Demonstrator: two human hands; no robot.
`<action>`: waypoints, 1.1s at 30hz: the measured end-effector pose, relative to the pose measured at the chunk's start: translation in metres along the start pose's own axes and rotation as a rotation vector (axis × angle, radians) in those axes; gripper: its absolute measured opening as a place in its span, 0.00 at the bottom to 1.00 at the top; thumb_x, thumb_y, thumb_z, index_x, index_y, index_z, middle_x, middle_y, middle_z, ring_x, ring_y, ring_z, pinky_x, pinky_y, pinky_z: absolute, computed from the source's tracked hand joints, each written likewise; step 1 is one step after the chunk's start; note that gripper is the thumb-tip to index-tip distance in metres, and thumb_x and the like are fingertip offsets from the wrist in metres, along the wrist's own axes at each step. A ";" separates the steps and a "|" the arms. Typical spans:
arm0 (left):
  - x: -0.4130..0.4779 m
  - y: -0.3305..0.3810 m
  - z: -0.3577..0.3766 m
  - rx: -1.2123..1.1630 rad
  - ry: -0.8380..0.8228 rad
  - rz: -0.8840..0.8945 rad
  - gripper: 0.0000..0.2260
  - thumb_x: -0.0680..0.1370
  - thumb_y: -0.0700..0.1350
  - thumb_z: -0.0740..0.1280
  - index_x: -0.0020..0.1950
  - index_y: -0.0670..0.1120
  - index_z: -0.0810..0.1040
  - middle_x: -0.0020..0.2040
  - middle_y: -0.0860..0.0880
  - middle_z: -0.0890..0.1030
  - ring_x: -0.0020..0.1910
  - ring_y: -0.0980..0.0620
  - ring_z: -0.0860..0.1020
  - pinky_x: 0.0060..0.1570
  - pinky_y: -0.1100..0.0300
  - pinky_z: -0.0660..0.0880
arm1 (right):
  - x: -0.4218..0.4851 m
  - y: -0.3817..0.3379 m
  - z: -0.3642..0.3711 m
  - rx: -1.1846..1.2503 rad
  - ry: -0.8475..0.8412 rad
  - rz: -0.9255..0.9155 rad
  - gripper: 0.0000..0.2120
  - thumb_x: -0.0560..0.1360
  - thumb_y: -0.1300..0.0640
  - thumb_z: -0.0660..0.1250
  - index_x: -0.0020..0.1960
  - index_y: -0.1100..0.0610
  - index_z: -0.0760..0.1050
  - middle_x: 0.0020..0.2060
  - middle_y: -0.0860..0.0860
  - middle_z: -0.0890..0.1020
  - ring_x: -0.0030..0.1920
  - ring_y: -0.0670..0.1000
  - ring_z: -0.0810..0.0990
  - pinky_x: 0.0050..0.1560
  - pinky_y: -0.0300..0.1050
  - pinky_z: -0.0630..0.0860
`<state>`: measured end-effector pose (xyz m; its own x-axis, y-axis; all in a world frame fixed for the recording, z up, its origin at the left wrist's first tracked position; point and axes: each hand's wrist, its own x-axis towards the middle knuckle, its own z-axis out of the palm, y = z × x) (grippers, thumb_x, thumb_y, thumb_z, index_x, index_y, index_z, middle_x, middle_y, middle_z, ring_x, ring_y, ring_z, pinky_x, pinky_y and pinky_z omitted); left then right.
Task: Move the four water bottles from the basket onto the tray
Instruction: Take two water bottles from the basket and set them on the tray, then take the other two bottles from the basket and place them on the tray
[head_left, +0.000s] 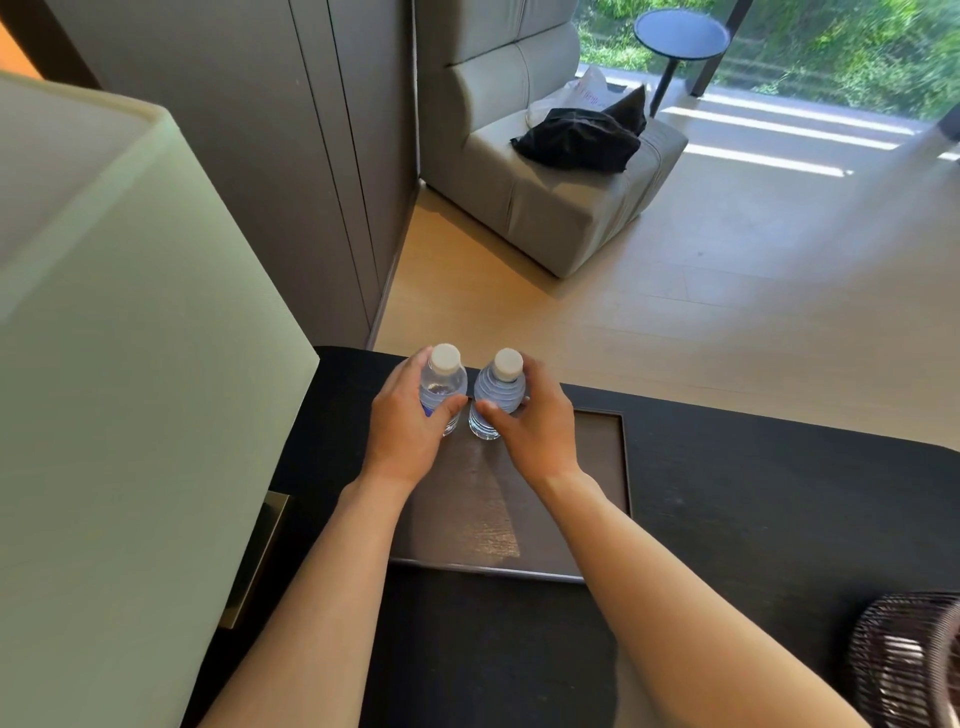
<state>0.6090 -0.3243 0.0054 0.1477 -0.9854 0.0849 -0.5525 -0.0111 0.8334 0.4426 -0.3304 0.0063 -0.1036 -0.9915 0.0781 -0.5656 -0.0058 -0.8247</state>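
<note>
Head view shows the left hand (410, 421) wrapped around one bottle (442, 387) and the right hand (535, 421) around another bottle (496, 395). Both stand upright, side by side, at the far end of the tray (597, 467); the basket (909, 660) sits well apart at lower right.

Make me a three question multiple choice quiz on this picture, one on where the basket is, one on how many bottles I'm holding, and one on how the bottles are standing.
1. Where is the basket?
A. Near right corner of the table
B. On the armchair
C. On the tray

2. How many bottles are held?
A. One
B. Two
C. Four

3. How are the bottles posed?
A. Lying flat
B. Upside down
C. Upright, caps on

Answers:
1. A, the wicker rim shows at lower right.
2. B, the left hand grips the left bottle and the right hand grips the right bottle.
3. C, white caps point up over the tray.
</note>
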 end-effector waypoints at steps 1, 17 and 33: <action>0.000 0.000 -0.001 0.002 -0.006 -0.005 0.31 0.75 0.47 0.77 0.76 0.45 0.71 0.70 0.47 0.78 0.70 0.49 0.75 0.68 0.48 0.76 | -0.001 -0.001 -0.001 -0.002 -0.011 0.013 0.33 0.70 0.55 0.81 0.71 0.51 0.71 0.63 0.49 0.81 0.62 0.52 0.79 0.62 0.57 0.79; -0.081 0.025 -0.016 0.132 -0.058 -0.124 0.30 0.78 0.48 0.74 0.77 0.43 0.69 0.74 0.43 0.73 0.73 0.45 0.72 0.63 0.60 0.66 | -0.084 0.027 -0.050 -0.273 -0.064 0.142 0.38 0.75 0.47 0.76 0.79 0.56 0.65 0.76 0.53 0.73 0.76 0.52 0.70 0.75 0.50 0.69; -0.374 0.152 0.105 0.396 -0.527 -0.038 0.25 0.82 0.57 0.63 0.76 0.46 0.72 0.67 0.47 0.78 0.64 0.48 0.78 0.62 0.54 0.75 | -0.360 0.126 -0.290 -0.428 -0.059 0.322 0.28 0.79 0.47 0.70 0.74 0.57 0.71 0.70 0.55 0.77 0.70 0.54 0.77 0.68 0.50 0.74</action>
<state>0.3837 0.0244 0.0428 -0.1929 -0.9334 -0.3026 -0.8294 -0.0097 0.5585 0.1710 0.0631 0.0372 -0.2877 -0.9402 -0.1822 -0.7971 0.3405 -0.4986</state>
